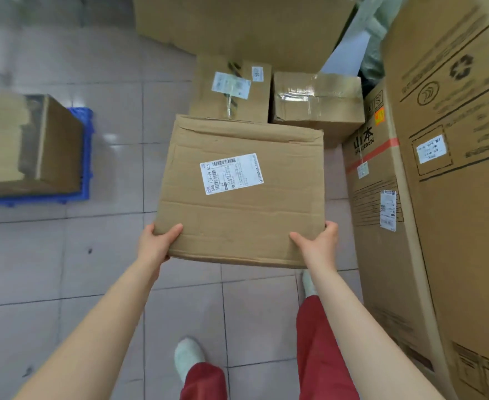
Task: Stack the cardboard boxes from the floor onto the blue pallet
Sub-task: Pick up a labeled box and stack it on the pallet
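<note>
A wide brown cardboard box (240,220) with a white shipping label is held in front of me above the tiled floor. My left hand (158,241) grips its near left corner and my right hand (318,245) grips its near right corner. The blue pallet (85,157) lies on the floor at the left, and one cardboard box (26,145) stands on it. Behind the held box, two smaller boxes sit on the floor: a labelled one (231,88) and a taped one (316,98).
Tall printed cartons (451,180) form a wall along the right. A large box (243,21) stands at the back. My feet in pale socks (188,359) and red trousers are below the box. Grey tiled floor (50,255) lies between me and the pallet.
</note>
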